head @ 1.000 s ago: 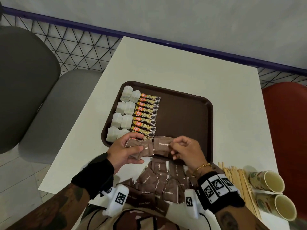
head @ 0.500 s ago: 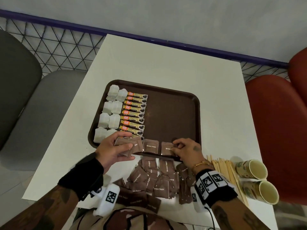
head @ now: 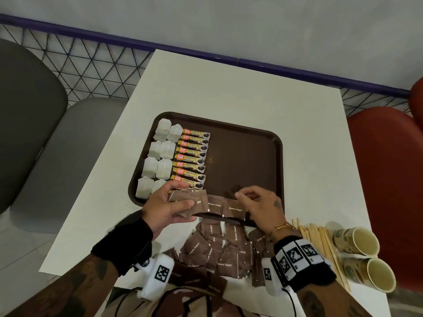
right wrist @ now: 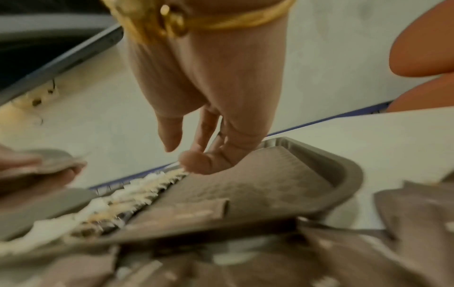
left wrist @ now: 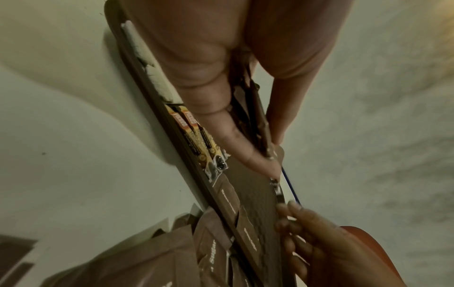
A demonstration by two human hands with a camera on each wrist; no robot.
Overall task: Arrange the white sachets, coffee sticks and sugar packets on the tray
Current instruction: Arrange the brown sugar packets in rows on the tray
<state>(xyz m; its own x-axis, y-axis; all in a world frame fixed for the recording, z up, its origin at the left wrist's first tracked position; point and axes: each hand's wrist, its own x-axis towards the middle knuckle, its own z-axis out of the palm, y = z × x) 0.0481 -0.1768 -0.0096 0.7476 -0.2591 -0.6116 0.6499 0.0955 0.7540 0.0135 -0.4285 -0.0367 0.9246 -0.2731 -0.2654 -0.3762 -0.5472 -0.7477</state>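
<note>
White tabletop (head: 229, 88), brown tray (head: 240, 156) half filled.
Left hand (head: 164, 207) grips a stack of sugar packets (head: 185, 200) at the near rim; right hand (head: 258, 207), fingers loosely curled and holding nothing, hovers over two laid packets (head: 225, 208), beside white sachets (head: 158, 161) and coffee sticks (head: 192, 159).

A white tabletop (head: 240, 88) is standing against a grey wall (head: 229, 24) with a purple rail (head: 160, 45), grey chairs (head: 52, 156) sitting left, red chairs (head: 386, 179) right.
</note>
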